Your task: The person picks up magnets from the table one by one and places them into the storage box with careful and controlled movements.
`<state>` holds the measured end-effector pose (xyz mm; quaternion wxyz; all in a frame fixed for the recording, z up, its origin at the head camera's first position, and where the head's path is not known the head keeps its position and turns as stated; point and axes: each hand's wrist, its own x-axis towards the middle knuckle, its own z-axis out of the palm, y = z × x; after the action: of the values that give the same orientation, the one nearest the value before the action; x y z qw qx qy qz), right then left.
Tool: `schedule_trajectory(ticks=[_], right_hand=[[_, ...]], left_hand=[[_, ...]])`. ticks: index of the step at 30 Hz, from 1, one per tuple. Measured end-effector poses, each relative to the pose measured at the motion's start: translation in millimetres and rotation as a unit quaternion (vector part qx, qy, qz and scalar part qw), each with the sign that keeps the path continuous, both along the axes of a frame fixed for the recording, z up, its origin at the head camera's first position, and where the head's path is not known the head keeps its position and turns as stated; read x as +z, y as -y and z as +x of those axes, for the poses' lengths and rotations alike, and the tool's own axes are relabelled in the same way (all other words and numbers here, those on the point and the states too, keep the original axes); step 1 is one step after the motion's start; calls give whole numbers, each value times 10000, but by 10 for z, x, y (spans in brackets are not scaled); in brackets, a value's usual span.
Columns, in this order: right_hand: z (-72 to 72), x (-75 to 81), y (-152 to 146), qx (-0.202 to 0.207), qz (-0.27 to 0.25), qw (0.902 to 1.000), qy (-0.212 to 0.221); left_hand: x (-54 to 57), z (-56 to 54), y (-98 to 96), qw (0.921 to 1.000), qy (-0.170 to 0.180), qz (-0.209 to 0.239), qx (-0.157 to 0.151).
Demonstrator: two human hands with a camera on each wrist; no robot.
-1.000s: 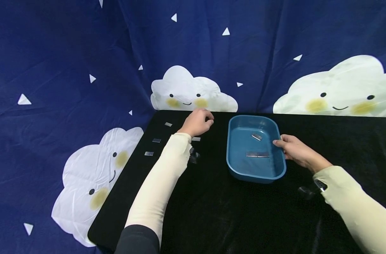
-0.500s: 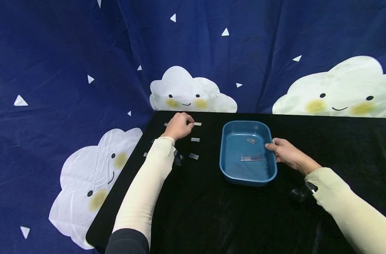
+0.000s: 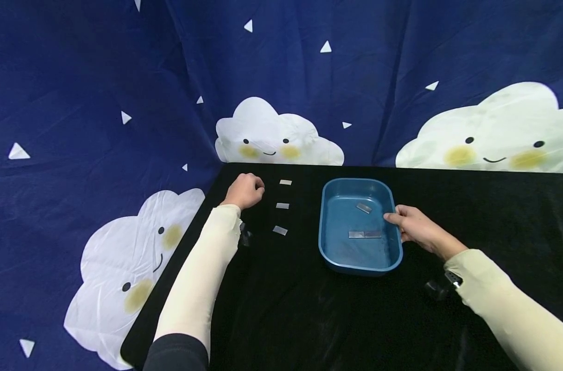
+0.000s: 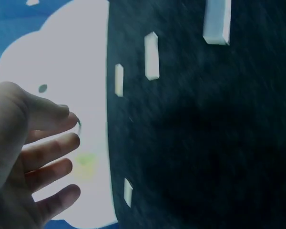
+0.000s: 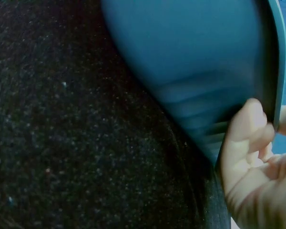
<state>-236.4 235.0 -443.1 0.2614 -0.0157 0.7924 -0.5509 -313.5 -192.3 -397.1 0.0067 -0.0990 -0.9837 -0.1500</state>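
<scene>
In the head view my left hand [image 3: 245,190] is over the far left of the black table, its fingers loosely bent. The left wrist view shows no object between its fingers. To its right three small silver-grey rectangular blocks form a column: a far block [image 3: 286,182], a middle block [image 3: 283,205] and a tilted near block [image 3: 279,230]. Another small block [image 4: 127,192] shows in the left wrist view. My right hand [image 3: 416,226] grips the right rim of a blue plastic tub [image 3: 360,270], thumb over the edge. Three similar blocks lie inside, a tilted block [image 3: 363,207] and two end to end [image 3: 364,234].
A black cloth-covered table [image 3: 309,319] spreads beneath everything. Behind it and along its left side hangs a dark blue curtain [image 3: 286,62] printed with white clouds and triangles. Dark wrist-worn devices [image 3: 436,289] sit below the sleeves.
My left hand has moved left from the right-hand column, uncovering the far and near blocks there; the left-hand blocks are now hidden by my arm. The held tub has shifted slightly left and nearer.
</scene>
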Motion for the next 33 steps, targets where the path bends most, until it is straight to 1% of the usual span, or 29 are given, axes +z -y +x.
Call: schedule_trajectory(ticks=[3,6,10,16,19,23,25,28,31,33], right_hand=[[11,4,7,-28,-8,10000,-29],[19,11,10,-55,-10,10000,-50],[20,12,10,-59,16,10000,-75],[21,-28,-10,-61,-10,10000,-62],[27,-43,-16,-67,-6,10000,-47],[30,-48,-11,-73,30,10000,-56],[30,-47,-11,-84,66,9999,-62],[29,-49,-12,-81,116,9999,-45],[24,-56,-17,-48,109,9999,-9],[22,-61,-28,-39,104,9999,-15]], left_hand=[[-46,-35,83,9997,45,-163,170],[-78,-70,169,9990,13,-311,325],[-113,-97,351,9975,-62,-449,546],[-152,-73,689,9944,126,-350,986],[-181,-49,844,9912,136,-477,1224],[-240,-21,998,9875,105,-704,1408],[-271,-24,1025,9876,87,-710,1401],[-315,-45,1013,9880,112,-713,1363],[-353,-82,951,9874,139,-695,1413],[-375,-129,885,9873,40,-670,1439]])
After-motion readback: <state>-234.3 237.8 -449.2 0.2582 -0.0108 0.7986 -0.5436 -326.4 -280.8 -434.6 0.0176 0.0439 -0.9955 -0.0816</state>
